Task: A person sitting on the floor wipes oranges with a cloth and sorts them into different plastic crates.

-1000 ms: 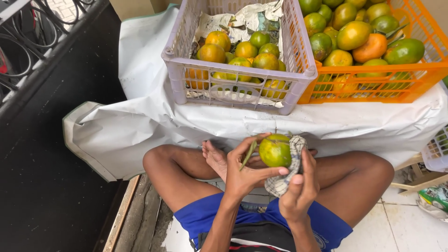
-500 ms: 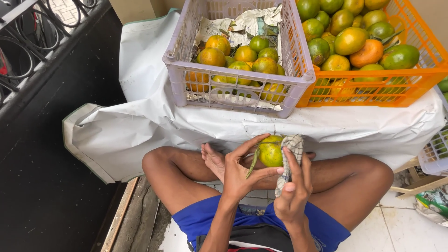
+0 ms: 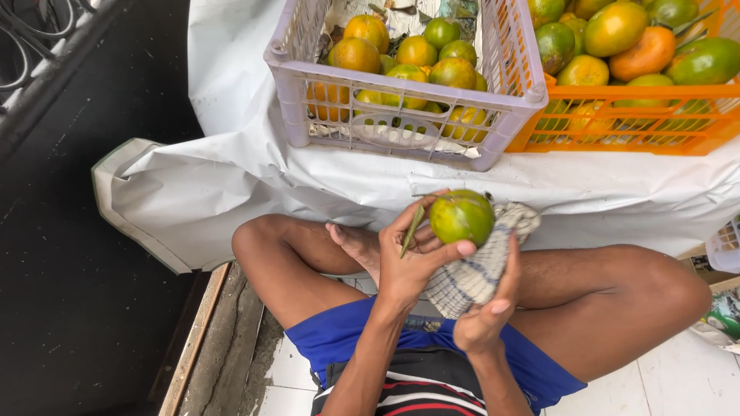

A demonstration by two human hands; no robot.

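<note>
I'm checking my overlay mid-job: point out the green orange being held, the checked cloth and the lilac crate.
green orange point(image 3: 462, 217), head view, middle of its glossy skin.
checked cloth point(image 3: 469, 277), head view, the bunched part under the fruit.
lilac crate point(image 3: 401, 136), head view, its near slatted wall.

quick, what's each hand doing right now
Left hand: closed on the green orange, a leaf by its fingers.
Right hand: closed on the checked cloth, cupped under the orange.
</note>
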